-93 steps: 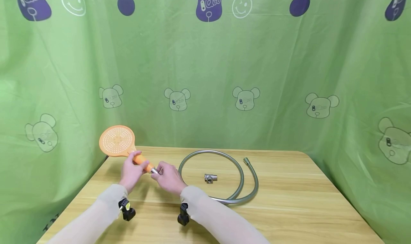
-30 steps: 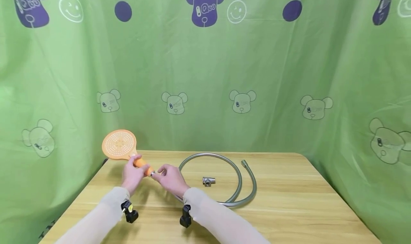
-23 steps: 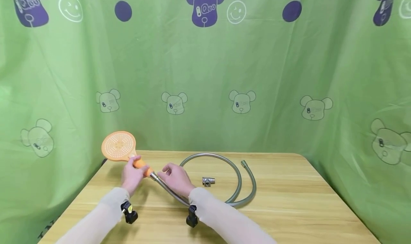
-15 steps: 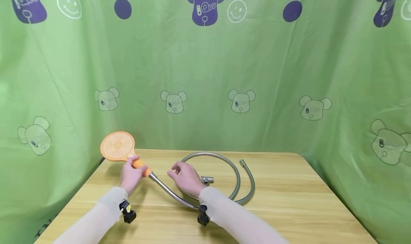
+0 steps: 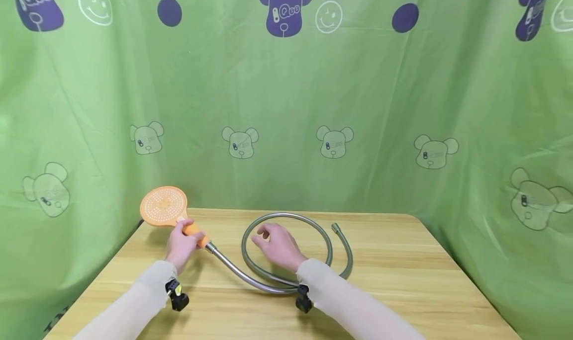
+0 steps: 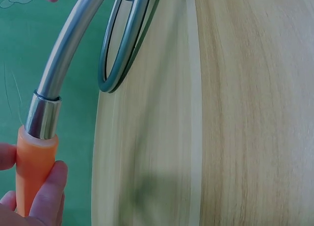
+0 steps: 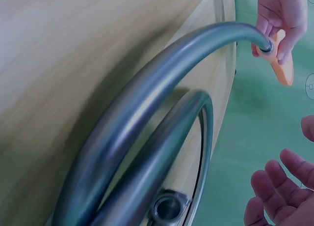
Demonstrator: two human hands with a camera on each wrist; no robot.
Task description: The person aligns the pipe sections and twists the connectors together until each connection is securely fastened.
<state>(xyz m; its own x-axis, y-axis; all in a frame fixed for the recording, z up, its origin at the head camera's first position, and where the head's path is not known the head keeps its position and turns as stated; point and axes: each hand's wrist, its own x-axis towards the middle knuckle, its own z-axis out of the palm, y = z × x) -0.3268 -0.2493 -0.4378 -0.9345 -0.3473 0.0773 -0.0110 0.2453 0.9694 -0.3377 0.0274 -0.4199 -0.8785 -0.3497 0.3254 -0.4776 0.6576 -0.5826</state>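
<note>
An orange shower head (image 5: 163, 206) tilts up at the table's left, its handle gripped by my left hand (image 5: 181, 245). At the handle's end, a metal hose (image 5: 237, 270) joins it through a chrome collar (image 6: 43, 117). The hose runs down to the right and loops on the table. Over that loop is my right hand (image 5: 279, 245), fingers loosely curled with nothing between them; the right wrist view shows the fingers (image 7: 279, 186) apart from the hose. A small metal tee fitting (image 7: 169, 206) lies within the loop, hidden behind my right hand in the head view.
The hose's other end, a grey-green connector (image 5: 335, 227), points toward the back right of the wooden table (image 5: 403, 275). A green printed curtain (image 5: 286, 91) stands behind and on both sides.
My right hand has let go at the collar and moved right, over the loop. The hose now shows joined to the shower head. My left hand still grips the handle.
</note>
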